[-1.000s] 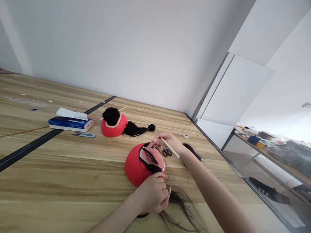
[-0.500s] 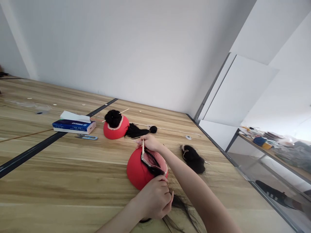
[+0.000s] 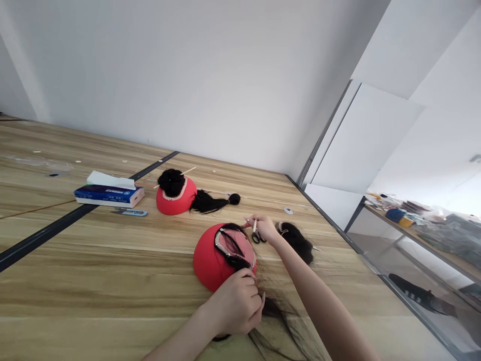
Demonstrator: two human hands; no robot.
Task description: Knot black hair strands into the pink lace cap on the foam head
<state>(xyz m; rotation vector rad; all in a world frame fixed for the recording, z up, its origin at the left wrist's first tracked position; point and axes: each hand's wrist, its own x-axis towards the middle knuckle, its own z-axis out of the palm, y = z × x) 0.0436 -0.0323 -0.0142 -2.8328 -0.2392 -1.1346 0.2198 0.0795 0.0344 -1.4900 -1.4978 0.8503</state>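
Note:
A red dome-shaped wig block (image 3: 208,263) sits in front of me on the wooden table. Pinned on its top is a pale lace wig base (image 3: 240,244) with an edging band and black hair along it. My left hand (image 3: 240,303) is closed on a lock of black hair (image 3: 276,311) at the dome's near side, and loose strands trail away to the right. Just beyond the dome's right side, my right hand (image 3: 263,226) grips a short pale wooden-handled tool (image 3: 255,225), whose tip I cannot make out. Black-handled scissors (image 3: 257,237) lie under that hand.
Farther back stands another red dome (image 3: 175,204) with a black hair bun and sticks, beside a tied hair bundle (image 3: 210,201). At left are a tissue box (image 3: 108,195) and blue thread snips (image 3: 133,212). A black hairpiece (image 3: 296,242) lies at right. A person's shoe (image 3: 409,291) shows beyond the table edge.
My right hand has moved from above the dome to its right, with the wooden-handled tool. Scissors have come into view beneath it. My left hand stays on the hair.

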